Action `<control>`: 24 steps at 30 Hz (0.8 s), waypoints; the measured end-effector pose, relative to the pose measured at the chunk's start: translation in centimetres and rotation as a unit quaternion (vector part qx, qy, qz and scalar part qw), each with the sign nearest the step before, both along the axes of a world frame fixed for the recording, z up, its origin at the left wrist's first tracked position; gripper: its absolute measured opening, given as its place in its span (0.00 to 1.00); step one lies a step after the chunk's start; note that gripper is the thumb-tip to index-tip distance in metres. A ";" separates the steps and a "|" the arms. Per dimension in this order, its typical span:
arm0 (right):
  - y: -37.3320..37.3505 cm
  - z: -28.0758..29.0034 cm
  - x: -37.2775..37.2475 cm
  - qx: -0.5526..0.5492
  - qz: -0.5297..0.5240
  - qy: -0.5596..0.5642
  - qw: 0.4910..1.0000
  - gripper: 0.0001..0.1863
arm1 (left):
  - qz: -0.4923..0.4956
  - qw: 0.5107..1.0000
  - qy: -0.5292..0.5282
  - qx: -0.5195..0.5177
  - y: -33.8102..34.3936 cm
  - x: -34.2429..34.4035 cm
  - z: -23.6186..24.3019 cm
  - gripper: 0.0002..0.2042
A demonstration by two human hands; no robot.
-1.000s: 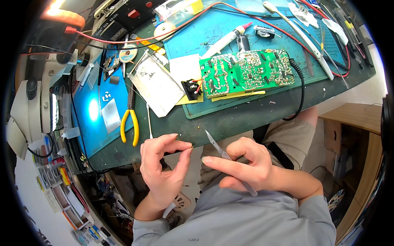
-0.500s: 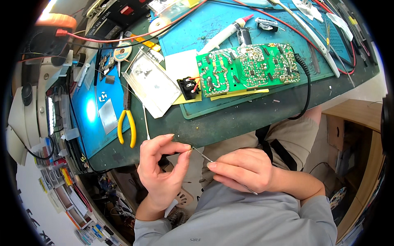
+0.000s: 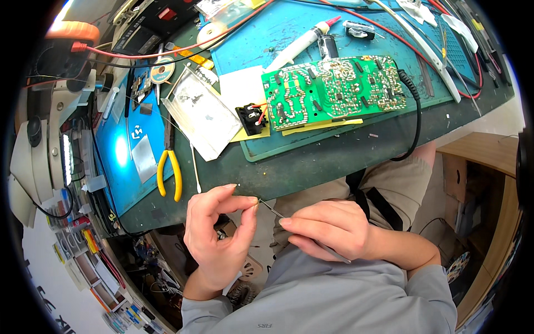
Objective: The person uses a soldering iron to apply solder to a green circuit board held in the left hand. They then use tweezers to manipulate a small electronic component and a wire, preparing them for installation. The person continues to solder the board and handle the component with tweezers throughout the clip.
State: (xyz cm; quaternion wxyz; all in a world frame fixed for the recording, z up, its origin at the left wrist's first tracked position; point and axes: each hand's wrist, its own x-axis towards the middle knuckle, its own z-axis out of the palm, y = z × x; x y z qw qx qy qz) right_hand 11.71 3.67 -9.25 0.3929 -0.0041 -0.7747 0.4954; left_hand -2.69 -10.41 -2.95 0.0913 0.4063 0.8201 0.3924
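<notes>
Just in front of the bench edge, my left hand (image 3: 218,236) pinches thumb and forefinger together on something too tiny to make out. My right hand (image 3: 331,228) grips slim metal tweezers (image 3: 271,209), their points touching the left fingertips. The tweezers' rear end sticks out below the right palm. Beyond both hands lies a green circuit board (image 3: 339,92), solder side up, with a black power socket (image 3: 252,119) wired to its left end. A cotton swab (image 3: 196,171) rests just past my left hand.
Yellow-handled pliers (image 3: 169,167) and a shallow clear tray (image 3: 207,122) lie left of the board. A black cable (image 3: 416,125) curls from the board's right end over the dark bench (image 3: 322,145). Behind are a syringe (image 3: 297,47) and a solder spool (image 3: 162,70).
The view has shifted slightly. My hands keep nearly the same pose, with the tweezers still at the left fingertips; the swab's tip shows more clearly beyond my left hand.
</notes>
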 end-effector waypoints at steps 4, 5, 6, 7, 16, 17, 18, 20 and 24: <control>0.4 0.0 0.1 0.007 -0.003 -0.010 1.000 0.19 | -0.006 1.000 0.007 -0.001 0.2 0.0 0.2 0.23; 0.4 0.0 0.2 0.005 -0.004 -0.008 1.000 0.19 | -0.008 1.000 0.010 -0.002 0.2 0.0 0.2 0.23; 0.4 0.0 0.2 0.003 -0.006 -0.005 1.000 0.19 | -0.017 0.999 0.030 -0.004 0.2 -0.1 0.3 0.23; 0.4 0.2 0.2 -0.002 0.001 -0.009 1.000 0.18 | -0.025 0.998 0.049 -0.005 0.2 -0.2 0.2 0.23; 1.0 1.4 0.5 0.014 0.014 -0.036 0.999 0.17 | -0.110 0.960 0.259 0.010 -0.3 -0.4 -0.3 0.23; 1.0 1.5 0.4 0.012 0.017 -0.035 0.999 0.17 | -0.119 0.953 0.277 0.009 -0.3 -0.5 -0.3 0.23; 1.0 1.5 0.4 0.009 0.020 -0.034 0.999 0.17 | -0.122 0.949 0.289 0.017 -0.3 -0.5 -0.4 0.23; 1.0 1.5 0.2 0.014 0.023 -0.031 0.999 0.17 | -0.128 0.941 0.311 0.033 -0.2 -0.5 -0.7 0.22; 1.0 1.6 0.1 0.032 0.012 -0.042 0.999 0.18 | -0.149 0.934 0.324 0.030 -0.1 -0.7 -0.5 0.24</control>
